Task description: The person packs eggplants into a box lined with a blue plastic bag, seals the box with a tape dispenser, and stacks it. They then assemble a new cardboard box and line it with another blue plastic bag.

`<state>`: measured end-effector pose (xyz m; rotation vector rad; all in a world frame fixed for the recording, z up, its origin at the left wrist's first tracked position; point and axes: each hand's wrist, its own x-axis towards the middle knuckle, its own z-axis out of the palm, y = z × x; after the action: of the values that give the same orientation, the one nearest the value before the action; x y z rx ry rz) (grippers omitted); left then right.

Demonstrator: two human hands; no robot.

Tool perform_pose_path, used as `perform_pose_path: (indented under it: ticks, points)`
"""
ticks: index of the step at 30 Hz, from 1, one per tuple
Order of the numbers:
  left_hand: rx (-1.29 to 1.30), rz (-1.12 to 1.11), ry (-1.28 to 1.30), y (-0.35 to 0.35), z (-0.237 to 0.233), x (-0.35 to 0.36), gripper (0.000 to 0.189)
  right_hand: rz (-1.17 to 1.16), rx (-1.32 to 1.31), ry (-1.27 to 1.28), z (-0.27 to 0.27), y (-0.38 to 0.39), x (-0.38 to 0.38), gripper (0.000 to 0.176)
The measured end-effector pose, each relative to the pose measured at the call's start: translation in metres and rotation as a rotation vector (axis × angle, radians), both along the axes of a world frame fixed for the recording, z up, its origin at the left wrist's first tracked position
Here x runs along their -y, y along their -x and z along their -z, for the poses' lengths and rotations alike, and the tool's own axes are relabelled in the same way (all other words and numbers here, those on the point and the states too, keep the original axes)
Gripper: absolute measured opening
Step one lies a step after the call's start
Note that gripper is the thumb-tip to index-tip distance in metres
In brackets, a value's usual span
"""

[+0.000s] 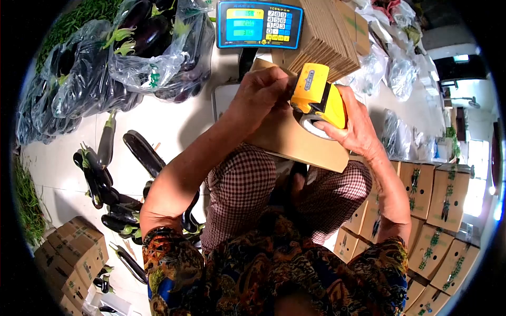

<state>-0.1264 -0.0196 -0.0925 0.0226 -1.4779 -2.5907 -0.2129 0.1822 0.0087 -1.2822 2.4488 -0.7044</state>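
My right hand (356,124) grips a yellow tape dispenser (311,87), with a thumb at the roll of tape (316,128) in its lower side. Close by on the left, my left hand (263,92) is closed in a pinch beside the dispenser's front end. Whatever its fingers hold, if anything, is too small to make out. Beneath both hands, a brown cardboard box (295,139) rests in front of my knees, its surface partly covered by the hands and dispenser.
A weighing scale display (259,25) stands ahead, beside stacked flat cardboard (329,45). Bagged eggplants (153,47) lie at upper left, and loose eggplants (142,152) are on the floor to my left. Packed cartons stand at lower left (74,258) and right (448,205).
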Motion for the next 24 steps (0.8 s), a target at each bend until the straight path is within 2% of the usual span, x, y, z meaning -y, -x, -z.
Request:
perform_pose_path:
  ticks: [2, 6, 9, 11, 13, 17, 21, 22, 24]
  points:
    - [0.052, -0.127, 0.068, 0.000, -0.004, 0.000, 0.020, 0.013, 0.008, -0.047, -0.001, -0.001, 0.003, 0.063]
    - [0.139, -0.190, 0.147, -0.008, 0.000, 0.017, 0.020, -0.026, -0.018, -0.086, -0.005, -0.004, 0.013, 0.066]
    - [0.222, -0.327, 0.167, -0.022, 0.000, 0.061, 0.020, -0.020, -0.038, -0.160, -0.012, -0.003, 0.009, 0.066]
    - [0.362, -0.445, 0.042, -0.045, 0.006, 0.110, 0.016, 0.008, 0.003, -0.182, -0.020, -0.001, 0.002, 0.065]
    - [0.352, -0.352, -0.022, -0.063, 0.034, 0.140, 0.012, -0.062, -0.087, -0.204, -0.016, 0.002, 0.004, 0.065]
    - [0.390, -0.501, -0.221, -0.063, 0.055, 0.129, 0.010, -0.030, -0.078, -0.252, -0.012, 0.002, 0.016, 0.071]
    - [0.335, -0.431, -0.302, -0.065, 0.077, 0.127, 0.008, -0.006, -0.091, -0.302, -0.012, 0.000, 0.019, 0.069]
    - [0.386, -0.478, -0.290, -0.064, 0.079, 0.123, 0.010, -0.014, -0.113, -0.302, -0.011, 0.000, 0.020, 0.068]
    - [0.360, -0.407, -0.366, -0.065, 0.092, 0.125, 0.019, -0.073, -0.142, -0.293, -0.012, 0.000, 0.023, 0.065]
